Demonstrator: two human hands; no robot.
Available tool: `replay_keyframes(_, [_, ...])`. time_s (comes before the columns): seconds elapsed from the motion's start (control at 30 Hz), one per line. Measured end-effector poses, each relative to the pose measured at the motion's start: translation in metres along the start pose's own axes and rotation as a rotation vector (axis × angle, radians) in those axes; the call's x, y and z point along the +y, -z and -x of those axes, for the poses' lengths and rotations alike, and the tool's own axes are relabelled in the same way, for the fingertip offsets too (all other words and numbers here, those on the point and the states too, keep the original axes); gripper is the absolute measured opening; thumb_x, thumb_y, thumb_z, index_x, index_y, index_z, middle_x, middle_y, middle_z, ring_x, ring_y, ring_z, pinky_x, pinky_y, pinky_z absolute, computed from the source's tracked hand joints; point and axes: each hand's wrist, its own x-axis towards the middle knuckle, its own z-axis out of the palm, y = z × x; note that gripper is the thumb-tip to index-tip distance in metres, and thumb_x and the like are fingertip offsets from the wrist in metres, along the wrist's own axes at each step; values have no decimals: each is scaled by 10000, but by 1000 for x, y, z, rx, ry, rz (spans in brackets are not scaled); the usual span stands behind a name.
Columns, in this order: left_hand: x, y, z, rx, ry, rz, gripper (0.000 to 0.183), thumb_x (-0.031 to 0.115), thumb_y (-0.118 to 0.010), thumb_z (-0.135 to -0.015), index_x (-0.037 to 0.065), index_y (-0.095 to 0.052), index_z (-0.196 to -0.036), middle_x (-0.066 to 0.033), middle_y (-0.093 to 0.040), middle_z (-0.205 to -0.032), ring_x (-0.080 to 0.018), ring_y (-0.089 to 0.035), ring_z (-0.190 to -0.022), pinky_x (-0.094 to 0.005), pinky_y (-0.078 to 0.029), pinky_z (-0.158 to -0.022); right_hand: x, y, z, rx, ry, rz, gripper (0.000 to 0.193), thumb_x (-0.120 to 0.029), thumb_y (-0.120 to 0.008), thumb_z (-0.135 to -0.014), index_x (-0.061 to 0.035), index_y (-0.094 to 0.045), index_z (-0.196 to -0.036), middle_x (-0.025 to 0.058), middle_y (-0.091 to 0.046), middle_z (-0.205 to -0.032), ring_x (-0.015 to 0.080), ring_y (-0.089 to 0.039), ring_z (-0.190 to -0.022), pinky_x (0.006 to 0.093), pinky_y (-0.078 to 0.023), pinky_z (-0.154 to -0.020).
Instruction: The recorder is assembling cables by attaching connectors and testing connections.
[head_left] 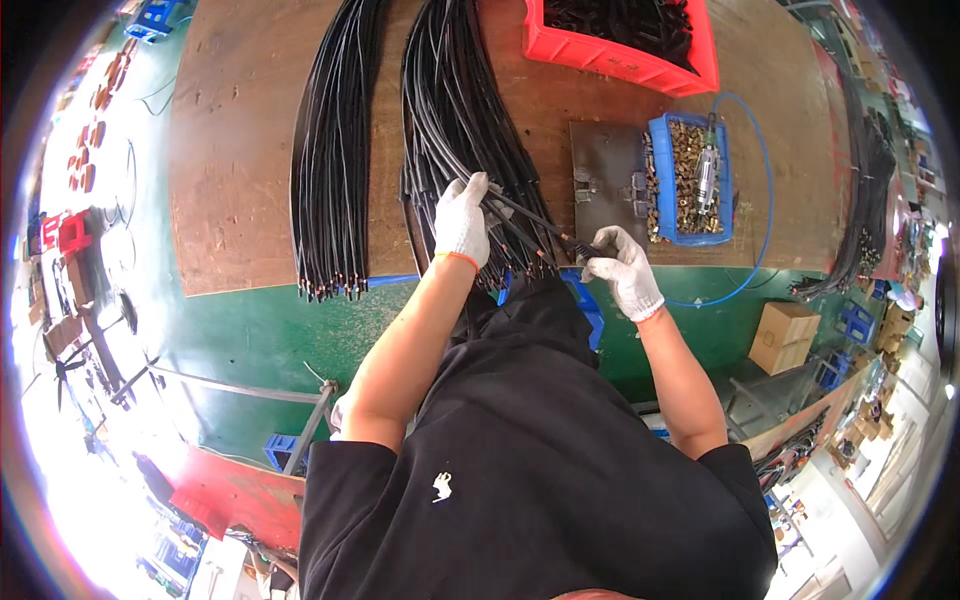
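My left hand (461,222), in a white knit glove, is closed around a few black cables at the near end of a thick bundle of black cables (450,110). One black cable (530,216) runs from it toward my right hand (622,272), also gloved. The right fingers pinch a short black piece (577,247) at that cable's end; whether it is a separate sleeve cannot be made out. Other cable ends with copper-coloured tips hang over the table's near edge. A second bundle of black cables (338,150) lies to the left.
A red bin (620,62) of black parts stands at the back. Right of my hands, a dark metal plate (603,165) lies beside a blue bin (692,238) of brass-coloured fittings. Across it rests a handheld tool (708,175) with a blue hose (768,190). A cardboard box (783,338) stands lower right.
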Motion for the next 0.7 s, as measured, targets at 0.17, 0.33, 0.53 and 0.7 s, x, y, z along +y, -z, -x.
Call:
replay_keyframes(0.17, [6,-3,11,-98,-12,-61,168,202,-715,-1007,45,-658,-998,-44,-675,-855,-150,-656,-689,-329,-594,-664,-3,-11,-9,16,-1,408,298,-94,-794,-888,-25,-603,-1105,21,-641,-911,105,-634,-815,279,-539,-754])
replay_keyframes(0.33, [9,7,7,-131,127,-100,162,192,-743,-984,41,-686,-1001,-38,-696,-868,-149,-664,-703,-321,-583,-681,-6,-49,-44,-144,-134,646,347,-224,-816,-885,-4,-620,-1068,73,-656,-893,122,-599,-807,298,-524,-762])
replay_keyframes(0.53, [27,32,18,-98,123,-321,264,232,-754,-988,-10,-732,-1093,-46,-734,-958,-132,-684,-779,-300,-580,-698,-14,-106,-110,-127,26,943,379,-316,-795,-852,-4,-644,-1005,139,-684,-895,206,-639,-857,373,-525,-815])
replay_keyframes(0.7, [39,53,27,-95,132,-267,322,307,-717,-1021,-9,-728,-1082,-38,-707,-919,-118,-655,-763,-298,-566,-677,-28,-140,-171,-14,150,1140,383,-374,-763,-853,-35,-694,-1019,223,-747,-1005,395,-719,-988,461,-555,-884])
